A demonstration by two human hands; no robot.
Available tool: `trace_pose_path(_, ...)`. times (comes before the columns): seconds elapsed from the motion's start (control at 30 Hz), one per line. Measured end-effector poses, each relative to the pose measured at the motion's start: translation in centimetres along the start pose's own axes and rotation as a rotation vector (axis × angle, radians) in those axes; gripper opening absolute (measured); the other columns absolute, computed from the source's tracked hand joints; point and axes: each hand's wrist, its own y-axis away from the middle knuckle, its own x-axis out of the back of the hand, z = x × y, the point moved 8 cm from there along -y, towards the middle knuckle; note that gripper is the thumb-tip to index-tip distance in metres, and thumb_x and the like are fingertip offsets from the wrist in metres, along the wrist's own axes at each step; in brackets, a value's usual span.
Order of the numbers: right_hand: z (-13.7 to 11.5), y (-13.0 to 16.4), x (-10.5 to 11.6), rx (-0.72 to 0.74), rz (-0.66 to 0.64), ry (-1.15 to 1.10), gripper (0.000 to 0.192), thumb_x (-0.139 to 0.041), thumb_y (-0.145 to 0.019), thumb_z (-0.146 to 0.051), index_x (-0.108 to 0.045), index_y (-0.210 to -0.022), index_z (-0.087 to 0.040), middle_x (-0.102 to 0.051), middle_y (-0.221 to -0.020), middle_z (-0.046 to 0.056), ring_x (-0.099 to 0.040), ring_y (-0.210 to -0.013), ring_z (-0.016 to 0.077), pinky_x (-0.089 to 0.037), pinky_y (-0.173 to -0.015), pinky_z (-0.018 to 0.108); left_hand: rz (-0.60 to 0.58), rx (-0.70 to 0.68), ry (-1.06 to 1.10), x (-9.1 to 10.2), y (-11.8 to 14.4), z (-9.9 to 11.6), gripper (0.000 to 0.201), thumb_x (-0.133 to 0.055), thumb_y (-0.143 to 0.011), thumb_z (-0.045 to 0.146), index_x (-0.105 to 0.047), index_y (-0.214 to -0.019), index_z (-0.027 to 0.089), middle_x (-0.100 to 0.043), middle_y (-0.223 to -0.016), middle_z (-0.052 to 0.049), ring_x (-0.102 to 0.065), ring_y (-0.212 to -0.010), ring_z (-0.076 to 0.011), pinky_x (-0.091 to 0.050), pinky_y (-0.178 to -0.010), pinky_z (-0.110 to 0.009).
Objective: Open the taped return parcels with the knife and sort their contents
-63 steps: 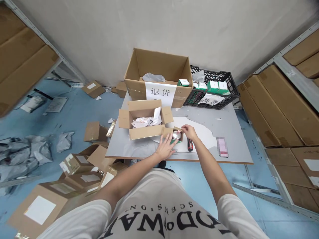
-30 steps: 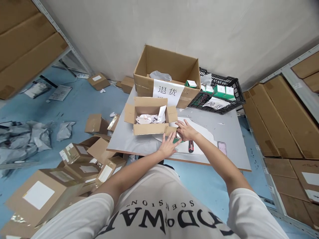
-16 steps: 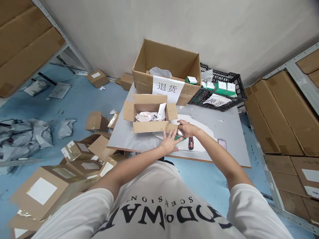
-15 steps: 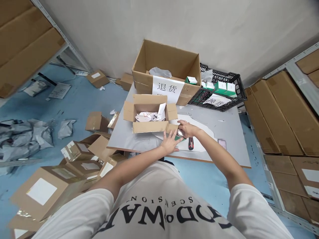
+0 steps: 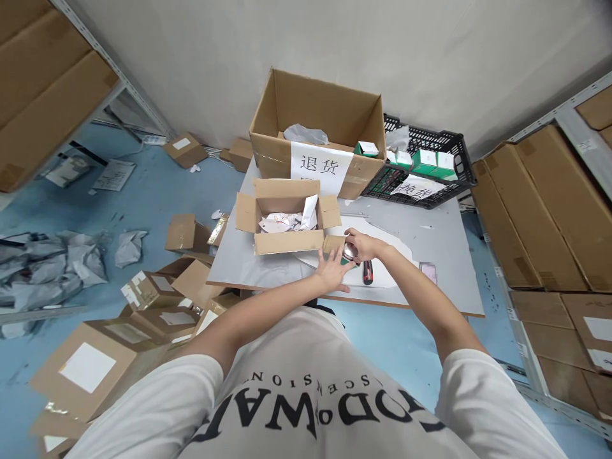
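Observation:
My left hand (image 5: pixel 331 271) presses flat against the near side of a small green box (image 5: pixel 348 262) with cardboard flaps near the table's front edge. My right hand (image 5: pixel 359 244) grips a shiny round silver object (image 5: pixel 350 252) at the top of that small box. An open cardboard box (image 5: pixel 285 223) with crumpled white paper inside stands just left of the hands. A red and black utility knife (image 5: pixel 367 272) lies on a white sheet right of the small box.
A large carton (image 5: pixel 287 167) with a paper label and a black plastic crate (image 5: pixel 453 171) of green-white boxes stand at the grey table's (image 5: pixel 444 245) far side. A phone (image 5: pixel 429 272) lies to the right. Cardboard boxes (image 5: pixel 148 291) litter the blue floor left; shelving flanks both sides.
My right hand went from the small box's flap to gripping the silver object at its top. My left hand stayed against the box. The camera view shifted slightly.

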Motion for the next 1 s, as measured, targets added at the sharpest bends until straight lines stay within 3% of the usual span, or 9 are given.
trace_pose_path(0.13,-0.4,0.3,0.0,0.005,0.000,0.019,0.050,-0.072,-0.058,-0.025,-0.058,-0.104,-0.011,-0.044,-0.123,0.015,-0.063,-0.077,0.0190,-0.051,-0.071,0.031,0.062,0.042,-0.052,0.6,0.1,-0.1,0.072,-0.072,-0.068,0.050,-0.043,-0.132,0.033,-0.021,-0.151,-0.015,-0.025,-0.134,-0.0399,-0.002,-0.102,-0.070)
trace_pose_path(0.33,-0.4,0.5,0.1,0.002,0.013,-0.015,0.042,-0.071,-0.058,-0.024,-0.060,-0.096,-0.011,-0.044,-0.122,0.016,-0.063,-0.077,0.0189,-0.051,-0.073,0.032,0.096,0.056,-0.053,0.8,-0.3,0.0,0.055,-0.071,-0.073,0.036,-0.050,-0.123,0.028,-0.024,-0.150,-0.014,-0.028,-0.133,-0.0367,-0.007,-0.105,-0.067)
trace_pose_path(0.53,-0.6,0.5,0.5,0.052,0.052,-0.081,0.035,-0.071,-0.056,-0.018,-0.061,-0.089,-0.012,-0.049,-0.111,0.014,-0.056,-0.105,0.0272,-0.051,-0.077,0.030,0.133,0.048,-0.053,0.0,-0.2,-0.3,0.045,-0.056,-0.084,0.021,-0.048,-0.127,0.029,-0.023,-0.151,-0.016,-0.028,-0.134,-0.0358,-0.014,-0.102,-0.069)
trace_pose_path(0.63,-0.9,0.9,1.1,0.072,0.093,-0.042,0.034,-0.072,-0.056,-0.021,-0.061,-0.087,-0.012,-0.049,-0.115,0.016,-0.047,-0.119,0.0312,-0.049,-0.085,0.033,0.143,0.017,-0.070,-0.5,0.1,-0.6,0.051,-0.054,-0.085,0.020,-0.044,-0.133,0.032,-0.020,-0.152,-0.015,-0.026,-0.136,-0.0365,-0.012,-0.103,-0.069)
trace_pose_path(0.73,-0.6,1.3,1.7,0.028,0.122,0.008,0.039,-0.074,-0.055,-0.024,-0.062,-0.091,-0.013,-0.040,-0.131,0.017,-0.047,-0.119,0.0326,-0.049,-0.086,0.036,0.144,-0.036,-0.074,-0.7,0.2,-0.7,0.063,-0.059,-0.082,0.022,-0.035,-0.138,0.040,-0.015,-0.154,-0.011,-0.022,-0.137,-0.0373,-0.008,-0.103,-0.069)
trace_pose_path(1.0,0.3,1.0,0.7,0.018,0.090,-0.094,0.044,-0.073,-0.054,-0.020,-0.060,-0.096,-0.012,-0.050,-0.115,0.013,-0.060,-0.089,0.0227,-0.050,-0.077,0.032,0.084,-0.074,-0.102,-0.9,-0.5,-0.3,0.079,-0.073,-0.072,0.034,-0.032,-0.139,0.042,-0.017,-0.153,-0.013,-0.019,-0.138,-0.0389,-0.005,-0.101,-0.071)
